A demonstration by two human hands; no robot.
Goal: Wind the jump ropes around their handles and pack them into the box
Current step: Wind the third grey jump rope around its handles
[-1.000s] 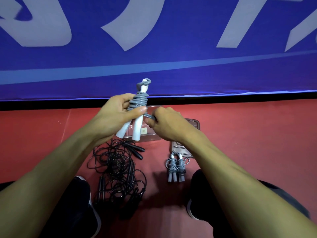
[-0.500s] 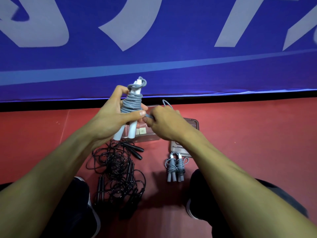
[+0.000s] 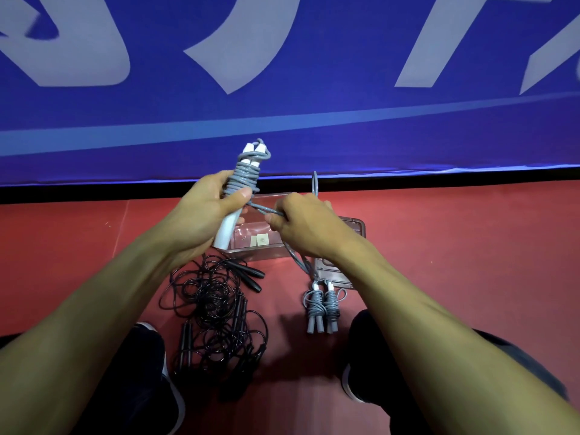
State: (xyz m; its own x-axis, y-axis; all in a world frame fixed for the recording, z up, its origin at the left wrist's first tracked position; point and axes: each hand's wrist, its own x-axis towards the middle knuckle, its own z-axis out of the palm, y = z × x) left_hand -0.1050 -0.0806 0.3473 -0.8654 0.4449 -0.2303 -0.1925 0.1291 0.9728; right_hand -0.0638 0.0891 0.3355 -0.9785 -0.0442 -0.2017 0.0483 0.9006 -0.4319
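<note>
A red, smooth floor mat (image 3: 470, 246) is spread across the lower half of the view, crossed at the left by a thin pale line (image 3: 120, 229). Behind it a blue fabric banner (image 3: 345, 127) is hung — marked with large pale-grey letter shapes and a lighter blue stripe — and a black strip (image 3: 439, 174) is seen along its foot.

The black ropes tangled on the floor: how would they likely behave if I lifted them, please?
The black ropes look thin and limp, so they would probably droop. Their loops cross, so they may rise as one snarl. The handles would likely dangle.
</note>
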